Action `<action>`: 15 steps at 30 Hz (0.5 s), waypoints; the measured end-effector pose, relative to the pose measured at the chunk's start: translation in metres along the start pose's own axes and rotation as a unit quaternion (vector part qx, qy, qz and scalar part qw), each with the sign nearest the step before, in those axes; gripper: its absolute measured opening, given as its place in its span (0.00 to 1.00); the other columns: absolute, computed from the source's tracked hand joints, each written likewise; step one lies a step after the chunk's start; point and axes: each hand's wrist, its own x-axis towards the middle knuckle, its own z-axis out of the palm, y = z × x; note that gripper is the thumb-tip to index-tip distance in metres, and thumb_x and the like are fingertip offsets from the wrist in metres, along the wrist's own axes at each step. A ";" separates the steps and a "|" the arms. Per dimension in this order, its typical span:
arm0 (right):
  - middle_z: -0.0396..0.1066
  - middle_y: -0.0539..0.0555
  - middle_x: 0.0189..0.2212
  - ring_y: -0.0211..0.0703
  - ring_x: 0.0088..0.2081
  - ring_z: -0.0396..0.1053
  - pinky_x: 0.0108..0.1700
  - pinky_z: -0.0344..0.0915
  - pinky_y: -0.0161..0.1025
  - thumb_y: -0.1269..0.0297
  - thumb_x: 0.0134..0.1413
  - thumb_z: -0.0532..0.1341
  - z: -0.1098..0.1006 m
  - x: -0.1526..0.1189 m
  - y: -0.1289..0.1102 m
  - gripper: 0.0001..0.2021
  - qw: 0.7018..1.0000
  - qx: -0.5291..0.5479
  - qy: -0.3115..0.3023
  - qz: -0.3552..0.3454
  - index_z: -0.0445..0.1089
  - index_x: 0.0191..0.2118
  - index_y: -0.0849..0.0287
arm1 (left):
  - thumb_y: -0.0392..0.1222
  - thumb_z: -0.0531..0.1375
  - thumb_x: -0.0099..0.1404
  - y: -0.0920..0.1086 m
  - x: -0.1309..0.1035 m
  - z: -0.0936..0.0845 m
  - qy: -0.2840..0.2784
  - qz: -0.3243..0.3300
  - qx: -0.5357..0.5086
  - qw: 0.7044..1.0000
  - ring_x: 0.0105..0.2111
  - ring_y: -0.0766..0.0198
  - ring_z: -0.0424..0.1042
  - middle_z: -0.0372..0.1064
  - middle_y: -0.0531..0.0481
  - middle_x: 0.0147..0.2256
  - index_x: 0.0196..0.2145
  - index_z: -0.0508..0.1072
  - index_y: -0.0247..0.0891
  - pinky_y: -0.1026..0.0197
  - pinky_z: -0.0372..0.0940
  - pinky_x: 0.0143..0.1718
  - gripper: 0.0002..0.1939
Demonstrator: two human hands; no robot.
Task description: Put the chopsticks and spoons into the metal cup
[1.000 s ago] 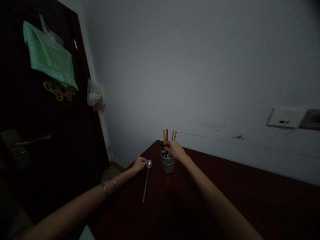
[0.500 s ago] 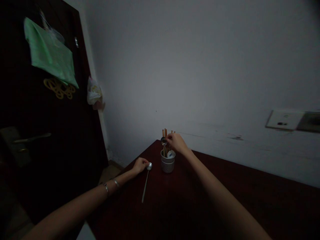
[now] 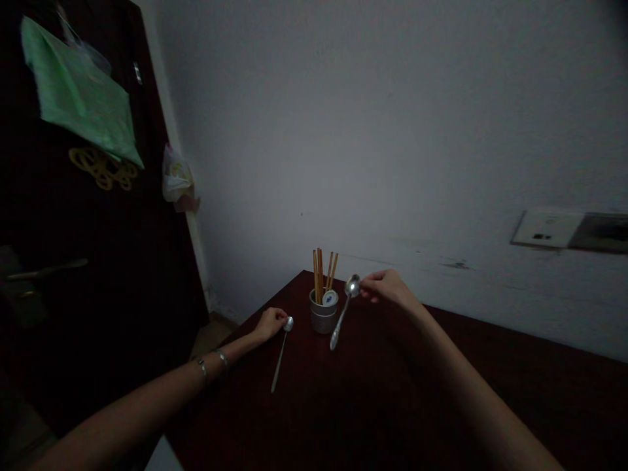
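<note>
My left hand [image 3: 273, 322] rests at the table's left side, its fingers pinched on the bowl of a long-handled metal spoon [image 3: 280, 362], whose handle points toward me. To the right, my right hand [image 3: 387, 288] grips a second metal spoon [image 3: 342, 319] by the edge of its bowl; the patterned handle hangs down and to the left. Between the hands stands a grey utensil holder [image 3: 324, 322]. Several wooden chopsticks [image 3: 320, 278] stick up out of it, along with a white spoon [image 3: 330, 298] bearing a blue mark.
The dark red table [image 3: 392, 392] meets a pale wall [image 3: 367, 131] behind the holder. A dark door [image 3: 122, 242] with a green cloth [image 3: 81, 98] is at the left. A wall socket [image 3: 547, 229] sits at the right.
My right hand has lifted a metal spoon out of the holder and carried it to the right. My left hand keeps its hold on the other spoon. The view has shifted slightly.
</note>
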 end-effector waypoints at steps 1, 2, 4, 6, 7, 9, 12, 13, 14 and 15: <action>0.69 0.53 0.15 0.32 0.16 0.65 0.16 0.60 0.26 0.72 0.41 0.59 0.003 -0.002 0.017 0.06 0.999 -0.002 -0.016 0.031 0.69 0.19 0.65 | 0.38 0.56 0.51 0.002 -0.001 -0.001 -0.002 0.001 0.004 1.000 0.30 0.62 0.69 0.72 0.48 0.27 0.27 0.75 0.33 0.64 0.60 0.31 0.09; 0.69 0.52 0.15 0.31 0.16 0.64 0.16 0.60 0.25 0.72 0.41 0.58 0.007 -0.004 0.033 0.06 0.998 -0.003 -0.034 0.061 0.69 0.18 0.65 | 0.38 0.56 0.51 0.004 -0.002 -0.001 0.002 0.000 0.004 1.000 0.30 0.62 0.69 0.73 0.48 0.28 0.28 0.75 0.34 0.64 0.60 0.32 0.09; 0.69 0.51 0.14 0.30 0.15 0.63 0.16 0.59 0.25 0.73 0.42 0.58 0.017 -0.008 0.062 0.08 0.992 -0.002 -0.060 0.110 0.68 0.17 0.64 | 0.36 0.57 0.51 0.010 -0.001 -0.003 0.030 -0.004 -0.001 1.000 0.31 0.62 0.70 0.73 0.47 0.30 0.30 0.75 0.34 0.63 0.61 0.34 0.09; 0.68 0.50 0.14 0.28 0.14 0.62 0.16 0.59 0.24 0.73 0.42 0.58 0.027 -0.010 0.084 0.09 0.988 -0.002 -0.084 0.133 0.67 0.16 0.64 | 0.36 0.56 0.51 0.021 0.002 -0.006 0.078 0.016 -0.012 0.997 0.32 0.62 0.69 0.72 0.47 0.31 0.32 0.74 0.33 0.63 0.62 0.36 0.10; 0.68 0.50 0.14 0.28 0.14 0.62 0.16 0.59 0.23 0.73 0.42 0.58 0.031 -0.011 0.092 0.09 0.985 0.002 -0.093 0.146 0.67 0.16 0.64 | 0.36 0.56 0.53 0.030 0.004 -0.009 0.103 0.040 -0.015 0.994 0.33 0.62 0.69 0.72 0.47 0.32 0.31 0.74 0.33 0.62 0.62 0.37 0.09; 0.69 0.50 0.14 0.28 0.15 0.62 0.16 0.59 0.23 0.73 0.42 0.59 0.038 -0.013 0.102 0.08 0.981 0.007 -0.105 0.163 0.67 0.16 0.64 | 0.38 0.55 0.55 0.051 0.009 -0.015 0.140 0.109 -0.013 0.984 0.33 0.63 0.68 0.71 0.47 0.31 0.30 0.74 0.34 0.62 0.62 0.37 0.09; 0.69 0.50 0.14 0.28 0.14 0.62 0.17 0.59 0.23 0.74 0.42 0.58 0.042 -0.013 0.108 0.08 0.979 0.008 -0.113 0.170 0.67 0.16 0.65 | 0.43 0.55 0.58 0.091 0.016 -0.023 0.136 0.201 0.001 0.970 0.32 0.64 0.68 0.71 0.48 0.30 0.30 0.74 0.35 0.63 0.61 0.35 0.11; 0.69 0.50 0.14 0.28 0.14 0.62 0.17 0.60 0.23 0.74 0.42 0.58 0.043 -0.013 0.109 0.08 0.979 0.007 -0.115 0.171 0.67 0.16 0.65 | 0.44 0.55 0.58 0.103 0.019 -0.024 0.120 0.224 0.004 0.967 0.32 0.64 0.68 0.71 0.48 0.31 0.31 0.74 0.35 0.63 0.61 0.36 0.11; 0.69 0.50 0.14 0.28 0.15 0.63 0.17 0.60 0.23 0.74 0.42 0.58 0.044 -0.012 0.110 0.08 0.978 0.006 -0.117 0.171 0.67 0.16 0.65 | 0.44 0.56 0.58 0.114 0.021 -0.023 0.104 0.242 0.008 0.965 0.32 0.64 0.68 0.71 0.48 0.31 0.31 0.75 0.35 0.63 0.61 0.36 0.11; 0.68 0.50 0.14 0.28 0.15 0.63 0.17 0.60 0.23 0.75 0.42 0.57 0.044 -0.011 0.111 0.09 0.978 0.004 -0.118 0.172 0.67 0.16 0.65 | 0.44 0.56 0.57 0.124 0.024 -0.022 0.085 0.254 0.015 0.963 0.33 0.64 0.68 0.72 0.47 0.32 0.32 0.75 0.36 0.63 0.61 0.36 0.11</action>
